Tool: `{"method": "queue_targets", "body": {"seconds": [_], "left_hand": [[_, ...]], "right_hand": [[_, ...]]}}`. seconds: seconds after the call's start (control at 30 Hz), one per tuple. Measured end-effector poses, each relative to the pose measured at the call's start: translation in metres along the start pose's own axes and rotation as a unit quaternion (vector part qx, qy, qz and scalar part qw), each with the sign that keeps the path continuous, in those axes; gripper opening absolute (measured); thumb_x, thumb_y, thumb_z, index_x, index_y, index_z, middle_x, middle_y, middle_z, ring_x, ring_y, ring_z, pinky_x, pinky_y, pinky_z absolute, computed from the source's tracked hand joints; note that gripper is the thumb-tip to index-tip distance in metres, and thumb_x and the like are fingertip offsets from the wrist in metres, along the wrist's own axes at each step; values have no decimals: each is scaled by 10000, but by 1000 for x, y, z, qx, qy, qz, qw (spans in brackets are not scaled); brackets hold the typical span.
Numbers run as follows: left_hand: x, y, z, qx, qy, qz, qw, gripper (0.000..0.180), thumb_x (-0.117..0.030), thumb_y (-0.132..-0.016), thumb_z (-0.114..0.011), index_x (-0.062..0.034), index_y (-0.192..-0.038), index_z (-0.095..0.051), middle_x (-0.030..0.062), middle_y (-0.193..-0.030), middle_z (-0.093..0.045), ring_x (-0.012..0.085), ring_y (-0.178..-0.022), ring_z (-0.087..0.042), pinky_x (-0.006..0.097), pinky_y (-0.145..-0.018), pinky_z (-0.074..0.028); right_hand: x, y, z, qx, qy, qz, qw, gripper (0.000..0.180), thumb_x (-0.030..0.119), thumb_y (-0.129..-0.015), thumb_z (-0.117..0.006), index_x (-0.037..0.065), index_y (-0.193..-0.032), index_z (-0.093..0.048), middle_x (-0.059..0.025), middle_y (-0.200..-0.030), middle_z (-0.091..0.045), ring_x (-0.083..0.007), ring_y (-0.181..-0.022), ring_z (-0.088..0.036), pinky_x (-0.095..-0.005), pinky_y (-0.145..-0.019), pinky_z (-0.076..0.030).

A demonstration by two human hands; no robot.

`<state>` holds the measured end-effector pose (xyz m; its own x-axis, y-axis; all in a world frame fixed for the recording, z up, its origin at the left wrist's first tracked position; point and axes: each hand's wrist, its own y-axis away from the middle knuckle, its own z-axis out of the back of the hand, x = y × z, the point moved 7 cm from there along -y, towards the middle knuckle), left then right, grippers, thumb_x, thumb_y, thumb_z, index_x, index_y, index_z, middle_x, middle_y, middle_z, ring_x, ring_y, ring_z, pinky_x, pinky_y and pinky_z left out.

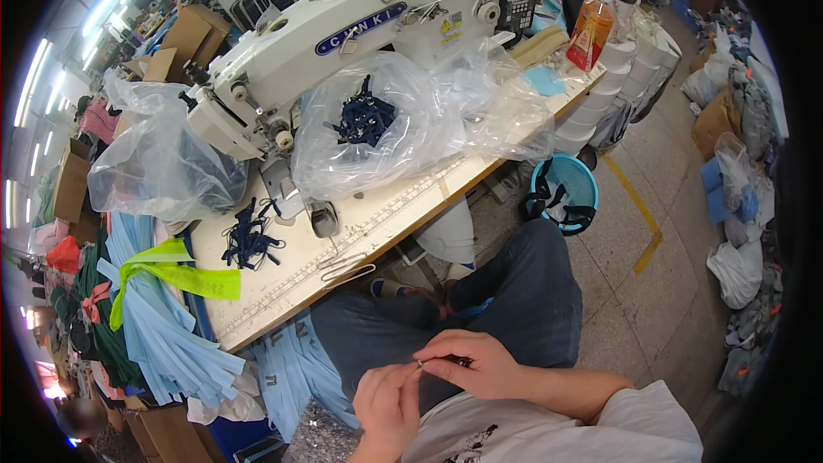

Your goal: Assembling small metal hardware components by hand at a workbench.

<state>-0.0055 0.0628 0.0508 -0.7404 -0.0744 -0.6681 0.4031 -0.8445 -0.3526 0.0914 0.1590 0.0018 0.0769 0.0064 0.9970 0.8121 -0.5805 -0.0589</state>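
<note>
Above my lap, my left hand (pixel 387 399) and my right hand (pixel 477 365) meet, thumbs and forefingers pinched together at the fingertips. Something tiny and pale is between them, too small to name. Under the curled fingers of my right hand a small dark, shiny thing (pixel 464 362) shows in part. Beyond my hands stands a white sewing machine (pixel 360 21) on a pale table (pixel 257 300). A small heap of navy strips (pixel 251 236) lies near the needle area. More navy pieces (pixel 365 117) lie in a clear plastic bag (pixel 343 167) under the machine arm.
Light blue fabric strips (pixel 159 326) and a neon yellow strip (pixel 197 280) hang at the table's left end. A turquoise basket (pixel 573 173) stands on the floor at the right. An orange drink bottle (pixel 591 30) and white thread cones (pixel 613 77) are at the far right.
</note>
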Motion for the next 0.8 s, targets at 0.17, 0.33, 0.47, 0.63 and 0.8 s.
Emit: {"method": "queue_targets", "body": {"seconds": [0.17, 0.33, 0.47, 0.63, 0.8], "left_hand": [[7, 2, 2, -23, 32, 37, 999, 139, -2, -743, -719, -2, -868, -659, 114, -751, -651, 256, -644, -605, 304, -593, -463], [5, -1, -1, 12, 45, 28, 999, 238, -7, -696, -759, -9, -916, -669, 106, -740, -653, 249, -630, -603, 302, -587, -462], [2, -6, -3, 34, 40, -12, 999, 280, 23, -672, -763, -17, -934, -670, 92, -749, -657, 250, -630, -610, 313, -586, -477], [3, -6, -3, 22, 29, -5, 999, 210, 19, -681, -749, -20, -864, -652, 101, -751, -654, 228, -613, -593, 295, -581, -458], [10, -4, -1, 8, 37, 56, 998, 204, 54, -674, -710, -18, -839, -613, 99, -764, -659, 204, -619, -601, 267, -614, -479]], "right_hand": [[1, -1, -1, 11, -25, 19, 999, 206, 65, -879, -640, 28, -1080, -661, -60, -960, -640, -119, -769, -593, -224, -636, -458], [-10, 0, -3, 15, -186, -80, 979, 206, 102, -910, -626, 22, -1099, -641, -23, -950, -644, -70, -777, -575, -201, -642, -444], [-20, 3, -5, 57, -248, -175, 951, 166, 133, -931, -607, 33, -1061, -635, 21, -854, -603, -15, -678, -496, -168, -560, -381], [-23, 4, -12, 72, -303, -208, 927, 141, 136, -953, -570, 36, -1046, -606, 50, -731, -520, -4, -581, -402, -166, -486, -314], [-31, 5, -9, 33, -301, -210, 930, 124, 140, -991, -490, 26, -1019, -528, 40, -674, -440, -25, -532, -341, -185, -455, -270]]}}
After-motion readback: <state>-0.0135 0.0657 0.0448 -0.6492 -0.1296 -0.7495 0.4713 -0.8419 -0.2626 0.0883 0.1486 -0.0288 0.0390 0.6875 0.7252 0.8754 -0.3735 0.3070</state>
